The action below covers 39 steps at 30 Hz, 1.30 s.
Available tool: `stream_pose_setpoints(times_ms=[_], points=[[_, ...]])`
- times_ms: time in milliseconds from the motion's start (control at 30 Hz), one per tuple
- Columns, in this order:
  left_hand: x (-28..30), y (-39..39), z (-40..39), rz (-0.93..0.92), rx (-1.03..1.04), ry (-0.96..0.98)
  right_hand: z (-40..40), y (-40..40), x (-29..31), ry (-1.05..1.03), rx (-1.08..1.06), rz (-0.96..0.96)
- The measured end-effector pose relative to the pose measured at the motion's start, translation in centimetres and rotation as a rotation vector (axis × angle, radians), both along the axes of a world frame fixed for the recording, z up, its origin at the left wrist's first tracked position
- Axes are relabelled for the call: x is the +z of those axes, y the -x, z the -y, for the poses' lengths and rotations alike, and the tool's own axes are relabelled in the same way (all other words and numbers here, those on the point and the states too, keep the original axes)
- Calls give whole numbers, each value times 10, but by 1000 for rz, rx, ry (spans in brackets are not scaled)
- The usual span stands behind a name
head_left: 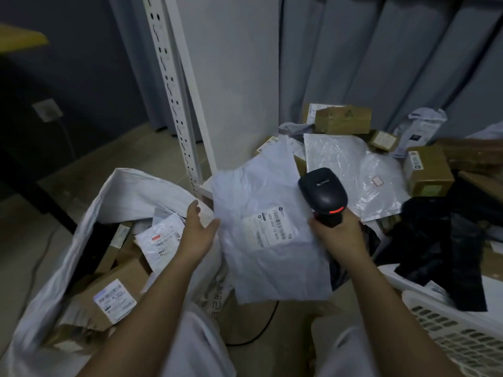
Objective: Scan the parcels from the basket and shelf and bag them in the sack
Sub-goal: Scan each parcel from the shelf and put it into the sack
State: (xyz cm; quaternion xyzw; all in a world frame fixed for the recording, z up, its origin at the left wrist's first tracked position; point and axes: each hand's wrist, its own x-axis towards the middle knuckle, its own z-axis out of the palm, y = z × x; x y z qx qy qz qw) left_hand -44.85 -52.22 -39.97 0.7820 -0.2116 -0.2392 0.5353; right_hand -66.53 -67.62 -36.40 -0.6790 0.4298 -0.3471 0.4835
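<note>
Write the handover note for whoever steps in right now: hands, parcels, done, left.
Left hand: open, fingers at the left edge of the white poly-bag parcel, label facing up.
Right hand: grips the black barcode scanner, held over the parcel's right side.
Sack: open at the left, already holding several cardboard boxes and a labelled mailer.
Shelf pile: boxes and poly mailers not yet bagged.
Basket: lower right, dark bags lying in it.
Done: part of the load bagged.
Left: scan this parcel if not yet read, drop it in the sack, then clear shelf and basket.
</note>
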Motion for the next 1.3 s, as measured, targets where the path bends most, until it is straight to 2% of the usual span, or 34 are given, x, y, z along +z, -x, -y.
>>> stream_pose_setpoints(times_ms=[133,233,300,400,567,933,1200,1300], points=[[-2,15,10,301,-227,0,5,-4,-6,11,154,-119],[-6,30,25,483,-429,1,6,-4,-5,-28,225,-126],[-8,34,37,559,-457,-41,6,-3,-2,-61,254,-109],[-8,27,53,539,-426,-164,7,0,-3,-85,283,-90],[0,6,73,509,-479,-155,8,4,-8,-45,352,-124],[-24,-7,98,555,-641,-229,23,-8,-15,23,314,-147],[-12,-1,92,693,-375,0,28,-15,-11,150,71,-124],[-3,-5,83,782,-155,11,32,-12,-6,161,-113,-63]])
